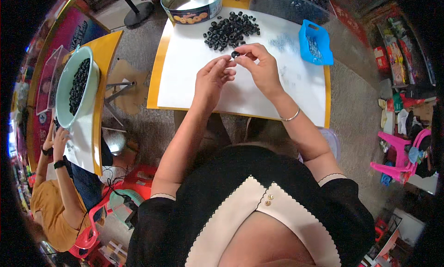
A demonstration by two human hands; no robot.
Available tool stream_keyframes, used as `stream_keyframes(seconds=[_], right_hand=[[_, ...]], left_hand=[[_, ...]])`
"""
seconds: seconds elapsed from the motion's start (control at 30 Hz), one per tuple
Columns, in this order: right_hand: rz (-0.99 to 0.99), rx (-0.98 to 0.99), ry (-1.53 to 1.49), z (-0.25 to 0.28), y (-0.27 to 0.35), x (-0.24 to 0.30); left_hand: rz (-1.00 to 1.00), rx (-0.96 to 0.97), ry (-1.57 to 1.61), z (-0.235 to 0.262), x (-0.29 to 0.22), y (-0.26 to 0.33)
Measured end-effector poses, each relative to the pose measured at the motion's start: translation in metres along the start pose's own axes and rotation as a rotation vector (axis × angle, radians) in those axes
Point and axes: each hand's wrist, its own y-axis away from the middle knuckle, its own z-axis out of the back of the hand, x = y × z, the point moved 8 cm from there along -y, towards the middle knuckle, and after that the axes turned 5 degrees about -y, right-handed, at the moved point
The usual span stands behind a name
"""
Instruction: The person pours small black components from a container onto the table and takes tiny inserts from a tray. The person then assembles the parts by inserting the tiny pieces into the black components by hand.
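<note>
At far left we see a co-worker's green bowl (64,93) of black rings; our left hand (212,77) pinches toward the small black ring (235,54) gripped in our right hand (261,66) (fingertips nearly touching); the ring pile (230,31) lies just beyond both hands; the blue tray (315,42) sits farther right.

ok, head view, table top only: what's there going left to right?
Round metal tin → pile of black rings → blue plastic tray. Both hands sit nearer, below the pile, so they're left out.
</note>
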Motion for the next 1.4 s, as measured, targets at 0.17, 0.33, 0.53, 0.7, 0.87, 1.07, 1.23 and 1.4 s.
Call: stream_keyframes(seconds=[0.17, 0.33, 0.53, 0.7, 0.87, 1.07, 1.23, 1.4], right_hand=[[0.161, -0.124, 0.223, 0.004, 0.027, 0.028], [0.189, -0.095, 0.215, 0.016, 0.042, 0.038], [0.19, 0.09, 0.263, 0.024, 0.06, 0.041], [-0.071, -0.198, 0.162, 0.11, 0.083, 0.005], [-0.171, -0.363, 0.489, 0.165, 0.109, -0.027], [-0.079, -0.334, 0.704, 0.15, 0.103, -0.037], [-0.036, -0.305, 0.7, 0.143, 0.095, -0.049], [-0.168, -0.284, 0.433, 0.133, 0.092, -0.039]], left_hand=[[0.02, 0.201, 0.155, -0.022, 0.005, 0.007], [0.073, 0.21, 0.174, -0.036, 0.008, 0.021], [0.226, 0.319, 0.055, -0.029, 0.024, 0.034], [0.111, 0.199, 0.111, 0.004, 0.01, 0.03], [0.109, 0.218, 0.122, 0.001, 0.011, 0.027], [0.171, 0.241, 0.107, -0.016, 0.027, 0.03], [0.172, 0.202, 0.076, -0.012, 0.027, 0.033], [0.258, 0.209, 0.099, -0.031, 0.036, 0.04]])
